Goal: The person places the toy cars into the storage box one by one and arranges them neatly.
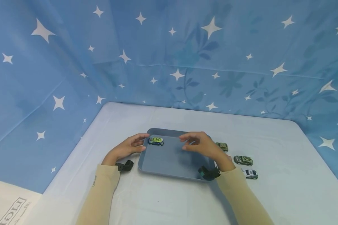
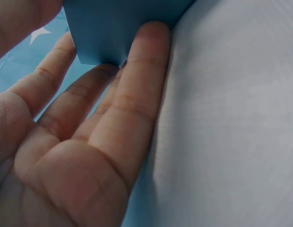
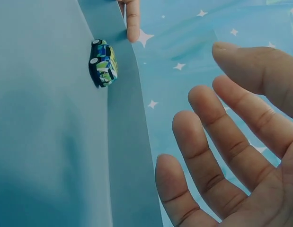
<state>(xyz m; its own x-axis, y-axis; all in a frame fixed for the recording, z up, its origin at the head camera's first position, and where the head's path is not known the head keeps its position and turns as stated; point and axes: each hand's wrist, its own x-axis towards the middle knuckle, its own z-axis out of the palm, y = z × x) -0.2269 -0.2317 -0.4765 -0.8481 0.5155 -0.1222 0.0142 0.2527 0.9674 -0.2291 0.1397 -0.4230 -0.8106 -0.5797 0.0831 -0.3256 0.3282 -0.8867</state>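
Note:
A toy car (image 1: pixel 156 141) in yellow-green and blue sits near the far left corner inside a shallow grey-blue tray (image 1: pixel 169 175). At the tray's left side, my left hand (image 1: pixel 130 146) rests its fairly straight fingers against the outer wall (image 2: pixel 113 28), as the left wrist view shows. My right hand (image 1: pixel 198 144) hovers over the tray's right part with fingers spread and slightly bent, holding nothing. In the right wrist view the palm (image 3: pixel 260 203) is bare, and the same car (image 3: pixel 103 64) stands by the tray wall, apart from the fingers.
Right of the tray are a green camouflage car (image 1: pixel 243 160), a white and black car (image 1: pixel 251 174) and another green car (image 1: pixel 222 146). Something reddish is partly hidden by my right wrist. A starred blue curtain (image 1: pixel 163 56) surrounds the white table (image 1: pixel 169 203).

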